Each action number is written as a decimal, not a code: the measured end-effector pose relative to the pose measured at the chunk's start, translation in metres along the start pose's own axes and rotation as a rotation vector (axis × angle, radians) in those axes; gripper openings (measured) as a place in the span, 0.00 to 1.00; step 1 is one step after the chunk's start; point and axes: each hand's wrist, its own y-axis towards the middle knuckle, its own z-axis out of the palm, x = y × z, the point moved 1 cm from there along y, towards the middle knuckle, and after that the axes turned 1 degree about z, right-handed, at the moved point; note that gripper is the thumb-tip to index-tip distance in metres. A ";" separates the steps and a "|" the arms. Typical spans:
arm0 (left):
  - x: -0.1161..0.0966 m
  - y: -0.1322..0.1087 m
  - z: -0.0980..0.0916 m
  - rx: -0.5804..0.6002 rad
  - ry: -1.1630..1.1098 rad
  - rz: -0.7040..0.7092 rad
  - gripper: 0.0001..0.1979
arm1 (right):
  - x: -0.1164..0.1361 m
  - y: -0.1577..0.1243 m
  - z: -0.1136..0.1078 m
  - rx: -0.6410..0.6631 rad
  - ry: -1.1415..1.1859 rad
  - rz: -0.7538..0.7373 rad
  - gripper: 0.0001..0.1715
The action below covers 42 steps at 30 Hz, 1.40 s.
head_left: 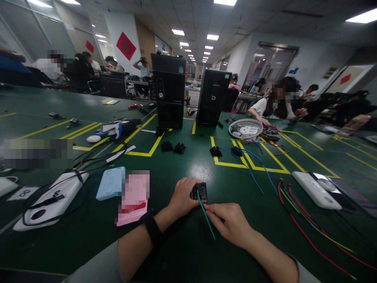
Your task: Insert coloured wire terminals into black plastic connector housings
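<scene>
My left hand (184, 196), with a black band on its wrist, grips a small black block (202, 191) above the table in front of me. A green wire (208, 223) runs from the block's face down toward me, its lower end free. My right hand (231, 222) is closed in a pinch at the block's lower edge, its fingertips right beside the green wire. Something thin and dark shows by those fingers, too small to make out. Farther off lie two black blocks (173, 147) and two more blocks (226, 151) with blue wires (255, 179).
Red, green and yellow wires (306, 224) lie to the right, near a white device (316, 190). At left are a pink case (134, 196), a blue case (111, 182) and a white device with a cable (53, 200). Two black computer towers (168, 92) and a white basket (246, 129) stand beyond; a person sits across.
</scene>
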 end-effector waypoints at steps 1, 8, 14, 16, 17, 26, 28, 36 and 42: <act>0.000 0.000 0.000 0.003 0.001 -0.005 0.20 | 0.000 0.000 0.001 -0.001 0.002 -0.003 0.13; -0.002 0.000 -0.003 0.033 -0.023 -0.011 0.22 | -0.004 0.002 -0.013 -0.105 -0.014 0.061 0.13; -0.003 -0.001 -0.004 0.021 -0.027 -0.039 0.24 | -0.008 0.004 -0.017 -0.124 -0.018 0.082 0.12; -0.003 -0.001 -0.004 0.017 -0.025 -0.041 0.23 | -0.007 0.003 -0.014 -0.101 -0.014 0.071 0.12; -0.003 -0.001 -0.003 0.015 -0.021 -0.038 0.22 | -0.006 0.002 -0.012 -0.085 -0.013 0.057 0.12; -0.002 -0.001 -0.002 -0.004 -0.004 -0.022 0.24 | -0.002 -0.001 0.001 -0.011 -0.081 -0.019 0.11; -0.002 -0.001 -0.002 0.003 -0.005 -0.027 0.23 | -0.005 -0.001 -0.001 -0.059 -0.074 -0.016 0.10; -0.005 0.000 -0.004 0.013 -0.008 -0.028 0.23 | -0.008 -0.001 -0.014 -0.160 -0.081 0.065 0.11; -0.005 0.000 -0.004 0.015 -0.027 -0.043 0.23 | -0.008 0.000 -0.007 -0.138 -0.095 0.116 0.09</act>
